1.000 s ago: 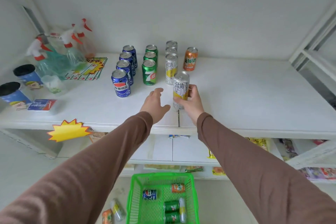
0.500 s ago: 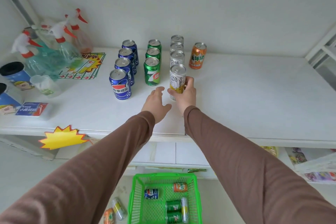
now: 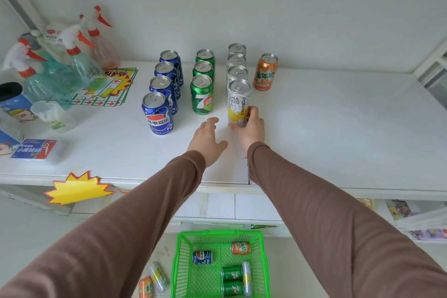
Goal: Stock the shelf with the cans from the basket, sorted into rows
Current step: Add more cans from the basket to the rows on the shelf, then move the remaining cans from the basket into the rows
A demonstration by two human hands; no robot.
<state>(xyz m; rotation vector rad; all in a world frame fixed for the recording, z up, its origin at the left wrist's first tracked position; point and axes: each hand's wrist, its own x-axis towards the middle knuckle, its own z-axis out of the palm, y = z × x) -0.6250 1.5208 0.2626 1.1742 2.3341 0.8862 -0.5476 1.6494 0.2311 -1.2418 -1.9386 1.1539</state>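
we see our right hand (image 3: 250,128) curled round the base of a tall white and yellow can (image 3: 238,104), standing upright at the front of its row on the white shelf (image 3: 338,133), tight against the silver can behind (image 3: 237,72). our left hand (image 3: 208,139) hovers beside it, fingers loosely spread, holding nothing. rows of blue cans (image 3: 157,113) and green cans (image 3: 202,94) stand to the left, one orange can (image 3: 265,72) to the right. below, the green basket (image 3: 180,261) holds more cans. we judge that pushing further could knock the slim row backward like dominoes, and a careless release could tip this tall can.
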